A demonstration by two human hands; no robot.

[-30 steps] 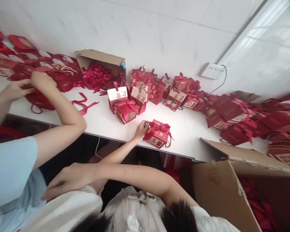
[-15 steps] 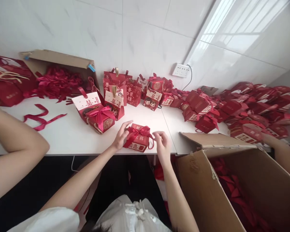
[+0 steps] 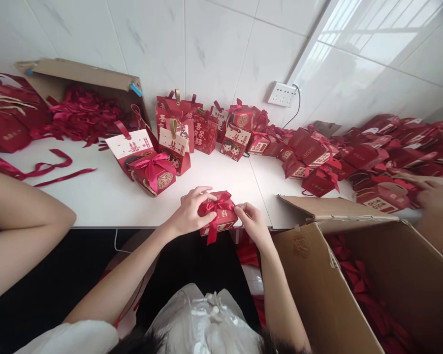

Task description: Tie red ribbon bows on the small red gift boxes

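At the table's front edge sits a small red gift box [image 3: 227,216] with gold and white print, a satin ribbon bow [image 3: 218,202] tied on top. My left hand [image 3: 195,209] grips the box's left side, its thumb against the front and its fingers over the top beside the bow. One ribbon tail hangs down the front face. At the box's right edge, my right hand [image 3: 254,223] is closed in a pinch on the ribbon; its fingertips partly cover that spot.
Finished-looking boxes [image 3: 153,172] stand left of centre, more against the wall. A carton of ribbons [image 3: 81,73] is at the back left, an open carton [image 3: 299,265] at the lower right. Another person's elbow [image 3: 55,216] is at left; a co-worker's hand [image 3: 435,201] reaches among boxes at right.
My left hand has moved further over the box and now grips it. The right hand has closed at its right edge. A ribbon tail now hangs in front.
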